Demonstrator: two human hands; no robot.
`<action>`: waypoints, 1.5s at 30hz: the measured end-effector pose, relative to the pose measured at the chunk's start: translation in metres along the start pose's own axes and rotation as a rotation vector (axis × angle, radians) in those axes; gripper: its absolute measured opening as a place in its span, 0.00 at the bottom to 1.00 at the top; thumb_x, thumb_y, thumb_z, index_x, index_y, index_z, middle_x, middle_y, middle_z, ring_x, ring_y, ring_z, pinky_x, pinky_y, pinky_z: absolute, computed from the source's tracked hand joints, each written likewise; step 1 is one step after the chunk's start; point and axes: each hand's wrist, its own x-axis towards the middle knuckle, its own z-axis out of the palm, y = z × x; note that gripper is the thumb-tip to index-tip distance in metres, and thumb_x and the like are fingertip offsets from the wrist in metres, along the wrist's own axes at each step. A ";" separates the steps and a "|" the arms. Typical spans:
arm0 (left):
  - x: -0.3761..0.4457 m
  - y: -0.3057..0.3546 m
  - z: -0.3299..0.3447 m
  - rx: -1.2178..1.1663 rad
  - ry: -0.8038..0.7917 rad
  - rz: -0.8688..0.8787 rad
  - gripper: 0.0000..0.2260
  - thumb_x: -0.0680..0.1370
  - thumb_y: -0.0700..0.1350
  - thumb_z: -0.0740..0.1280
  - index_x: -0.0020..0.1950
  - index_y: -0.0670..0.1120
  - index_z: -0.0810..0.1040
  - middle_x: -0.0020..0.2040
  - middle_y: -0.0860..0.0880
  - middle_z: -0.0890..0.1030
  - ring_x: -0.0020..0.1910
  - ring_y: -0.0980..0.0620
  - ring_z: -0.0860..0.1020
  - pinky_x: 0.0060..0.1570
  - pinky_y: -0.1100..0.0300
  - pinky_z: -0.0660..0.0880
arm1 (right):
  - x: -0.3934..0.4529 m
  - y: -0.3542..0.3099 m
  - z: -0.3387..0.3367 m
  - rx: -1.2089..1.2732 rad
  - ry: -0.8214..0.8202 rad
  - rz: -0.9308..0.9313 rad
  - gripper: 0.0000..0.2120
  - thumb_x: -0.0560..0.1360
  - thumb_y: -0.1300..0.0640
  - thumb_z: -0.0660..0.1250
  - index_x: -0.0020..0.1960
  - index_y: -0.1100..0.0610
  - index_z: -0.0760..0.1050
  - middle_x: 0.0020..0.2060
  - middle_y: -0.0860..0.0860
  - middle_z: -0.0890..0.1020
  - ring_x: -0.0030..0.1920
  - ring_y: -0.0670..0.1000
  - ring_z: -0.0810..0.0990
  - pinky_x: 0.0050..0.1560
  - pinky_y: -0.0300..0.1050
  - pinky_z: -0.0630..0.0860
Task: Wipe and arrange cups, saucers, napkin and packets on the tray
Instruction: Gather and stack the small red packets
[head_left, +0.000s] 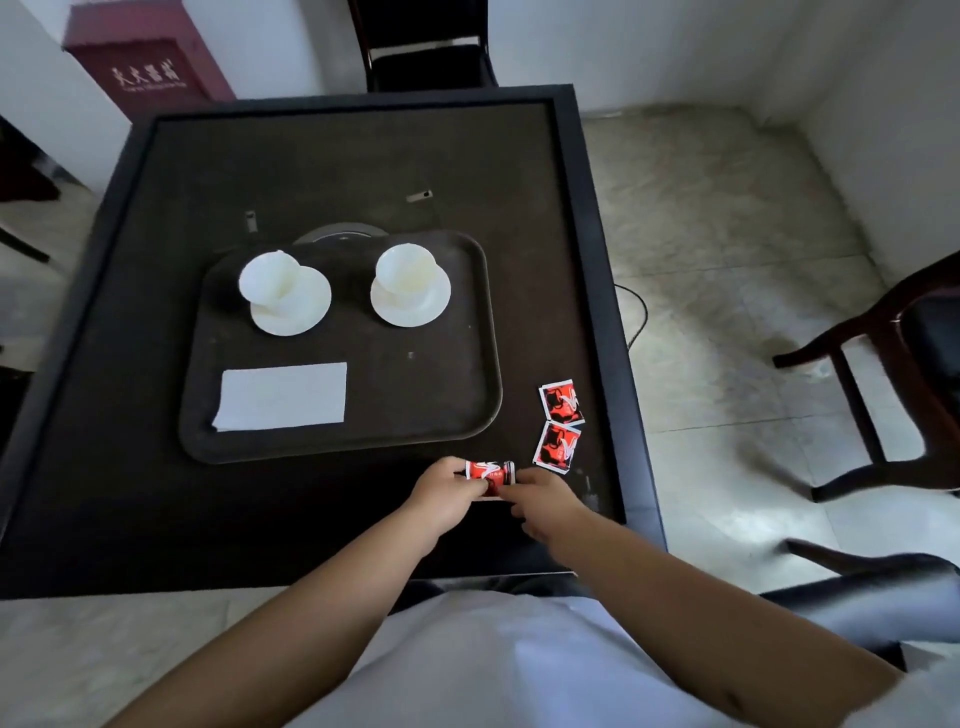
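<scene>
Both hands meet over one red packet (489, 474) near the front edge of the dark counter (130, 519), just in front of the tray (467, 415). The left hand (448, 496) pinches the packet's left end between thumb and fingers, and the right hand (545, 501) closes on its right end, so the packet is gripped from both sides; whether it is lifted clear of the counter or resting on it cannot be told. Held this way, its long axis runs left to right, roughly parallel to the tray's near rim, with its printed face turned up toward the camera. A two-handed grip like this probably serves to square or wipe the packet before it goes onto the tray. Two more packets (560, 423) lie flat on the counter just right of the tray, one behind the other, touching or nearly so, each slightly tilted. On the tray, the napkin (283, 396) lies flat in the near left corner, long side left to right, leaving the near right area bare, seemingly for the packets. At the far side, two saucers sit side by side and apart; the left cup (270, 279) appears inverted on its saucer, and the right cup (408, 274) stands upright.
</scene>
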 end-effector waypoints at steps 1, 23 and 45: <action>-0.003 0.000 0.002 -0.010 -0.003 0.027 0.15 0.75 0.43 0.70 0.61 0.46 0.77 0.50 0.47 0.82 0.47 0.51 0.80 0.45 0.57 0.74 | 0.000 0.000 -0.003 -0.014 -0.009 -0.015 0.01 0.76 0.61 0.68 0.46 0.57 0.77 0.29 0.51 0.72 0.27 0.46 0.69 0.22 0.37 0.64; -0.028 0.001 0.003 -0.434 -0.090 0.009 0.07 0.76 0.42 0.71 0.54 0.49 0.82 0.45 0.46 0.84 0.42 0.53 0.80 0.41 0.60 0.76 | -0.019 -0.016 -0.034 -0.111 -0.074 -0.286 0.07 0.77 0.57 0.70 0.40 0.55 0.79 0.32 0.50 0.81 0.34 0.47 0.76 0.39 0.42 0.73; -0.027 0.006 -0.017 -0.620 -0.108 -0.064 0.07 0.78 0.41 0.68 0.56 0.47 0.81 0.48 0.46 0.86 0.45 0.50 0.84 0.40 0.58 0.78 | 0.031 -0.016 -0.057 -0.757 0.396 -0.298 0.05 0.78 0.52 0.66 0.45 0.50 0.71 0.41 0.49 0.79 0.39 0.49 0.77 0.33 0.42 0.70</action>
